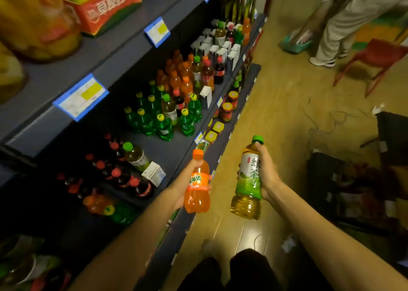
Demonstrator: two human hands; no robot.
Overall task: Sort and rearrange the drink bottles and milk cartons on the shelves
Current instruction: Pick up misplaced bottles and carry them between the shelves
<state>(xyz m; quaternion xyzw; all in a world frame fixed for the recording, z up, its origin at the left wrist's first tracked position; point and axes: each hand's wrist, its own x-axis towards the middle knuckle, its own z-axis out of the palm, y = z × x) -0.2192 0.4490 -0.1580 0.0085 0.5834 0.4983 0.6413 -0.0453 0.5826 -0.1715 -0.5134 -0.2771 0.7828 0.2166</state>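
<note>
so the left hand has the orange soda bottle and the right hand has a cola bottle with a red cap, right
Not quite. The left hand does hold the orange soda bottle, but the right hand holds a green tea bottle with a green cap, not a cola bottle with a red cap. The head view shows it; the cola bottles stand on the shelf.

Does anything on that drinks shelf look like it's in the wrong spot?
Yes. One yellowish tea bottle with a lime cap stands inside the cluster of green soda bottles, and another tea bottle plus a white milk carton sit beside the dark cola bottles. The groups look mixed rather than sorted.
</note>
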